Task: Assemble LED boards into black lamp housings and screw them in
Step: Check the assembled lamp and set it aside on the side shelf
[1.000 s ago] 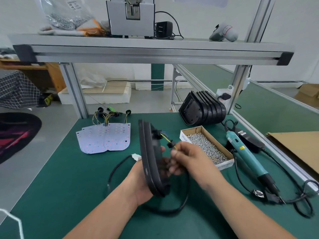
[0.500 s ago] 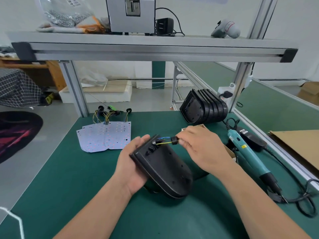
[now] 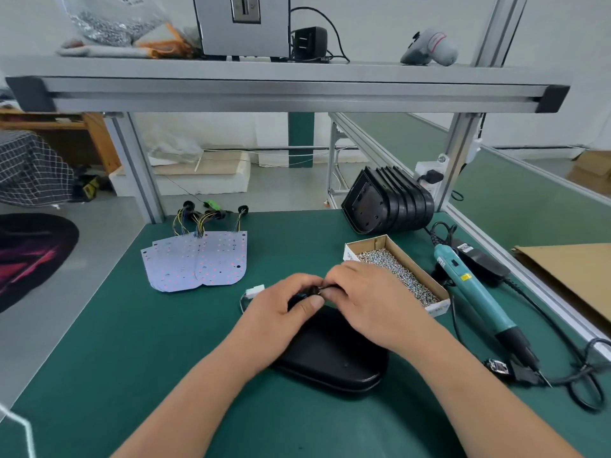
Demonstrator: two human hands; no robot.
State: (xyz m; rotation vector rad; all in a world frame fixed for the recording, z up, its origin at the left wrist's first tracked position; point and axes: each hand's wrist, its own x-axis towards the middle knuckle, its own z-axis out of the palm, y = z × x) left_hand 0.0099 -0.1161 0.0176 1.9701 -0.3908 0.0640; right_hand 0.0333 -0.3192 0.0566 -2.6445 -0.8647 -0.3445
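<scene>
A black lamp housing [image 3: 334, 355] lies back-up on the green mat in front of me. My left hand [image 3: 281, 309] grips its far edge, thumb on top. My right hand [image 3: 367, 302] pinches the black grommet [image 3: 314, 290] of the cable at that edge, fingers curled round it. A white connector [image 3: 255, 290] on the cable's end lies just left of my left hand. Several white LED boards [image 3: 198, 259] with wire bundles lie fanned at the back left. A row of black housings [image 3: 390, 201] stands at the back right.
A cardboard box of screws [image 3: 401, 271] sits right of my hands. A teal electric screwdriver [image 3: 476, 292] with its cord lies further right, near the table's edge rail. An aluminium shelf [image 3: 284, 90] spans overhead.
The housing went from held upright on edge to lying flat, back up, on the mat. Both hands came down with it and closed together at its far edge around the cable grommet.
</scene>
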